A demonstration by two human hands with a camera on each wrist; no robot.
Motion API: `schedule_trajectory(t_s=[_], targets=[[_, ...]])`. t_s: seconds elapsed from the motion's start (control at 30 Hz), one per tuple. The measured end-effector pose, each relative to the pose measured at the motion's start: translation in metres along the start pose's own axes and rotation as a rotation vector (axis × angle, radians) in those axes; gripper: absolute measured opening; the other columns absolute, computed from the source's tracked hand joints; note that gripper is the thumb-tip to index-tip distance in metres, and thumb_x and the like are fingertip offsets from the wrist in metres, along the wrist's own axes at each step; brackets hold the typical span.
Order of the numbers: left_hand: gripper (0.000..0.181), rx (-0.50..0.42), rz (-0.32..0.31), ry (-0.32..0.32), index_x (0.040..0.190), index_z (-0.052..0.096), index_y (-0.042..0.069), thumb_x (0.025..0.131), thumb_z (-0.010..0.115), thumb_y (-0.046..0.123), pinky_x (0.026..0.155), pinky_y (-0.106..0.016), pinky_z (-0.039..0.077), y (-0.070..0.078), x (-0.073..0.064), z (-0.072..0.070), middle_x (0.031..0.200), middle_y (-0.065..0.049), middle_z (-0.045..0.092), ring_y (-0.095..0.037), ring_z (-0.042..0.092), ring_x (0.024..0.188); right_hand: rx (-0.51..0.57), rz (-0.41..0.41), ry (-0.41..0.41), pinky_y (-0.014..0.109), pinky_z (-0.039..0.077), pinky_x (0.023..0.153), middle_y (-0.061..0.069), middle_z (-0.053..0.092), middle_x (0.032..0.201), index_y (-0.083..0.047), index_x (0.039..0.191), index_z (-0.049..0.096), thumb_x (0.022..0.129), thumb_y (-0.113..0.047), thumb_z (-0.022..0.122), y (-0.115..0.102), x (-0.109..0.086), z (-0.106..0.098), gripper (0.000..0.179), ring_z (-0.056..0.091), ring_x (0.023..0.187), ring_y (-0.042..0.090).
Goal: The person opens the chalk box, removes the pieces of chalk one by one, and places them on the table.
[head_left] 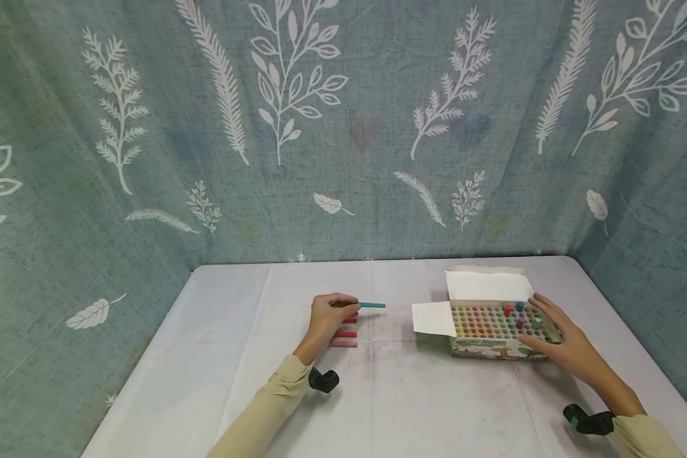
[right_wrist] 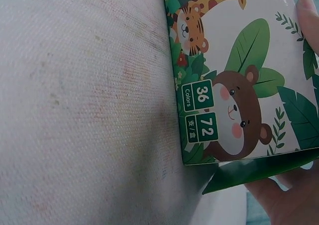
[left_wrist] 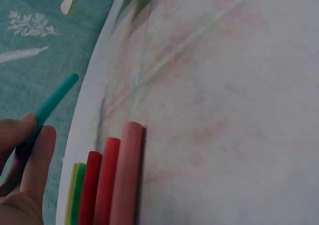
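Observation:
My left hand [head_left: 325, 317] pinches a teal crayon [left_wrist: 57, 99] between thumb and fingers, its free end pointing right above the table. Below that hand lie a pink crayon [left_wrist: 127, 172], a red crayon [left_wrist: 107, 180] and a darker red one [left_wrist: 90, 187], side by side. Beyond them in the left wrist view are a green crayon [left_wrist: 78, 192] and a yellow one [left_wrist: 70, 195]. My right hand [head_left: 569, 346] holds the right end of an open crayon box [head_left: 481, 348], thumb at the front edge, fingers at the far corner. Several coloured ends stick up from its rows of holes.
The box's white lid [head_left: 486, 286] stands raised at the back, and a side flap [head_left: 433, 319] sticks out left. A white cloth [head_left: 412, 401] covers the table. Patterned curtain [head_left: 372, 191] hangs behind and along both sides.

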State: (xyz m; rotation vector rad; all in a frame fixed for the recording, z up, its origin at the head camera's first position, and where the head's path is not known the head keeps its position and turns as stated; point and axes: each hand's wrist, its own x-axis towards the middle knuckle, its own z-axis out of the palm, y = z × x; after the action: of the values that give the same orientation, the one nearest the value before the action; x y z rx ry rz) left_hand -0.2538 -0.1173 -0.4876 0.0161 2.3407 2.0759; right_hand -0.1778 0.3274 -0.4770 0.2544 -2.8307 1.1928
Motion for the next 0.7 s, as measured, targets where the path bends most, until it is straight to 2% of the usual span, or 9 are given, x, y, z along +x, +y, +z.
schedule_trajectory(t_s=[0.13, 0.2, 0.3, 0.47, 0.6, 0.7], targets=[[0.021, 0.027, 0.050, 0.020, 0.097, 0.072, -0.005, 0.080, 0.076, 0.007, 0.072, -0.042, 0.057, -0.002, 0.013, 0.009, 0.085, -0.012, 0.070, -0.034, 0.069, 0.079, 0.005, 0.003, -0.004, 0.077, 0.021, 0.084, 0.016, 0.006, 0.157, -0.015, 0.152, 0.019, 0.087, -0.035, 0.069, 0.000, 0.000, 0.001, 0.085, 0.009, 0.136, 0.052], [0.021, 0.052, 0.063, 0.022, 0.097, 0.071, -0.005, 0.080, 0.076, 0.006, 0.070, -0.042, 0.057, -0.003, 0.019, 0.013, 0.084, -0.011, 0.070, -0.035, 0.069, 0.078, 0.007, 0.003, -0.007, 0.077, 0.021, 0.084, 0.016, 0.007, 0.157, -0.014, 0.152, 0.019, 0.087, -0.034, 0.069, 0.000, 0.000, 0.002, 0.085, 0.009, 0.136, 0.052], [0.019, 0.113, 0.117, 0.014, 0.095, 0.071, -0.008, 0.079, 0.075, 0.001, 0.064, -0.040, 0.057, -0.004, 0.028, 0.021, 0.082, -0.012, 0.070, -0.036, 0.068, 0.073, 0.006, -0.007, -0.002, 0.077, 0.021, 0.084, 0.017, 0.008, 0.156, -0.014, 0.152, 0.020, 0.086, -0.034, 0.069, 0.000, 0.001, 0.004, 0.085, 0.010, 0.136, 0.052], [0.009, 0.329, 0.201, 0.001, 0.087, 0.073, -0.004, 0.078, 0.073, -0.004, 0.055, -0.029, 0.055, -0.001, 0.038, 0.032, 0.080, -0.011, 0.069, -0.025, 0.067, 0.065, -0.008, -0.021, 0.011, 0.077, 0.021, 0.084, 0.018, 0.009, 0.156, -0.013, 0.152, 0.020, 0.087, -0.033, 0.069, 0.000, 0.002, 0.003, 0.084, 0.011, 0.136, 0.052], [0.009, 0.529, 0.255, -0.018, 0.081, 0.074, 0.001, 0.076, 0.073, -0.007, 0.060, -0.026, 0.052, 0.001, 0.040, 0.036, 0.079, -0.008, 0.067, -0.017, 0.062, 0.068, -0.009, -0.007, 0.003, 0.078, 0.021, 0.084, 0.018, 0.007, 0.156, -0.014, 0.152, 0.019, 0.087, -0.034, 0.069, 0.000, 0.002, 0.001, 0.085, 0.010, 0.136, 0.053], [0.011, 0.629, 0.281, -0.048, 0.081, 0.074, 0.003, 0.075, 0.074, -0.007, 0.065, -0.027, 0.051, 0.001, 0.041, 0.039, 0.077, -0.006, 0.067, -0.017, 0.061, 0.072, -0.005, 0.005, -0.001, 0.078, 0.020, 0.084, 0.018, 0.006, 0.156, -0.014, 0.153, 0.018, 0.087, -0.035, 0.068, -0.001, 0.001, 0.001, 0.085, 0.009, 0.136, 0.053]])
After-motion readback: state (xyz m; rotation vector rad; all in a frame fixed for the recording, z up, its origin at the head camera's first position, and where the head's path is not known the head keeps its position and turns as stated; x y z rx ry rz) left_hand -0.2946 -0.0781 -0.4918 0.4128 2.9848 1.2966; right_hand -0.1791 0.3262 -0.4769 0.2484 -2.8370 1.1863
